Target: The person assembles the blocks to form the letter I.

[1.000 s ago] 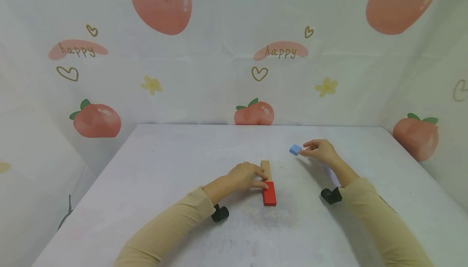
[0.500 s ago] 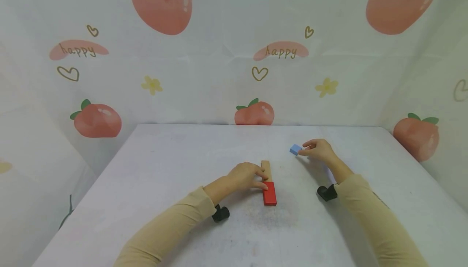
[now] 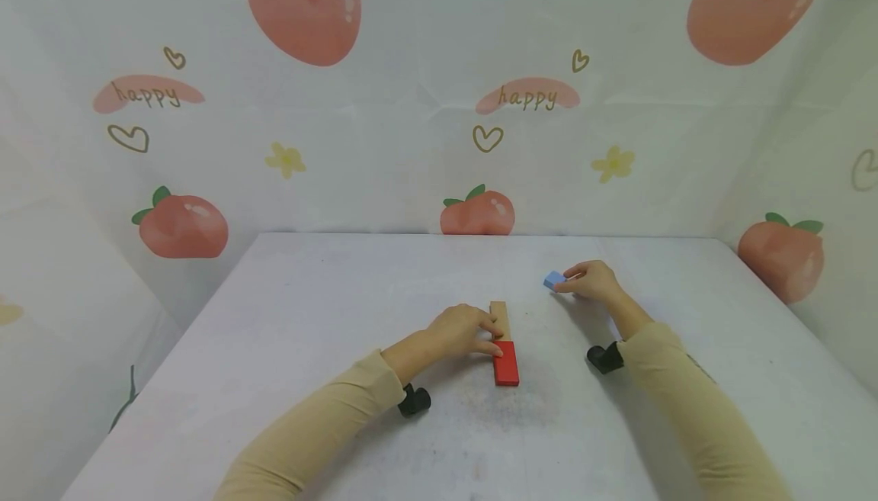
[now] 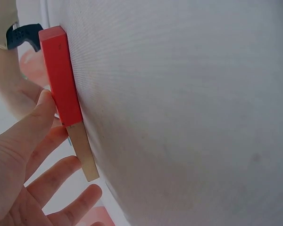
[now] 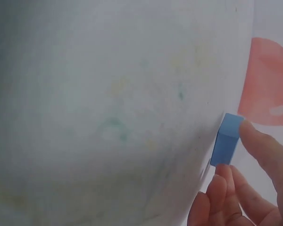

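Observation:
In the head view a red rectangular block [image 3: 506, 366] lies end to end with a narrower plain wooden block [image 3: 499, 313] near the table's middle. Against their left side rests my left hand [image 3: 454, 331], fingers spread and fairly straight. The left wrist view has its thumb [image 4: 46, 100] at the edge of the red block and fingertips along the wooden one. Farther back to the right, my right hand [image 3: 593, 281] pinches a small light-blue block [image 5: 225, 143] between thumb and fingertips, as the right wrist view shows.
Both arms wear beige sleeves, with a black wrist camera [image 3: 414, 401] under the left cuff and another black camera [image 3: 605, 358] under the right. The white table [image 3: 329, 287] ends at a white backdrop [image 3: 398, 150] printed with peaches, hearts and flowers.
My right hand and forearm have shifted a little leftward, and the thumb and fingers have closed in on the blue block. The left hand and the two blocks beside it stay put.

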Action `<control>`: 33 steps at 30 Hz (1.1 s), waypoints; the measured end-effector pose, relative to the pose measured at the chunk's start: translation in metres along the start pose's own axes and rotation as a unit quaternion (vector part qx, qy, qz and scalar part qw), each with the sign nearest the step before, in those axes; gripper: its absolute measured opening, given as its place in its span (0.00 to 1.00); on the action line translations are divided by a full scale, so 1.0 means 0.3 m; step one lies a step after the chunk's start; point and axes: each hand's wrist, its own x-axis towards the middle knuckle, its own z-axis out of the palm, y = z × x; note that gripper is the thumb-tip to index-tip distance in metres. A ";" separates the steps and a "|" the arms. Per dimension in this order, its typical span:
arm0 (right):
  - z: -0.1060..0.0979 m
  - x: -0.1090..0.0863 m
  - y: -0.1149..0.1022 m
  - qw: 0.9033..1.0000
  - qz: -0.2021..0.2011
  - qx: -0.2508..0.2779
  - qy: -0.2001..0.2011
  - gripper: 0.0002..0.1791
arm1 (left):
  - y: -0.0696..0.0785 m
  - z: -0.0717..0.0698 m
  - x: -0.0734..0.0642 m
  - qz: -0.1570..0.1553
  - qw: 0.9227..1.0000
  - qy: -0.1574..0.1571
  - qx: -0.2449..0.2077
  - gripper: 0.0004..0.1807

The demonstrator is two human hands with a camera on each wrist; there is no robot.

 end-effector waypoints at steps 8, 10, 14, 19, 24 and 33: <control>0.013 0.019 0.010 1.000 -0.001 0.001 0.011 0.27 | 0.004 0.005 0.001 -0.010 1.000 -0.006 0.002 0.19; 0.014 0.019 0.011 1.000 -0.006 0.002 0.013 0.26 | 0.007 0.005 0.000 -0.014 1.000 -0.008 0.000 0.19; 0.014 0.017 0.009 1.000 -0.018 0.000 0.019 0.26 | 0.010 0.003 -0.001 -0.020 1.000 -0.009 0.001 0.20; 0.013 0.022 0.011 1.000 -0.023 -0.001 0.021 0.26 | 0.007 0.003 0.000 -0.019 1.000 -0.006 0.008 0.20; 0.013 0.022 0.008 0.999 -0.024 0.000 0.022 0.25 | 0.005 0.003 0.002 -0.016 1.000 -0.007 0.006 0.20; 0.008 0.007 -0.006 1.000 -0.019 0.002 0.013 0.26 | 0.003 0.006 0.001 -0.014 1.000 -0.002 0.001 0.20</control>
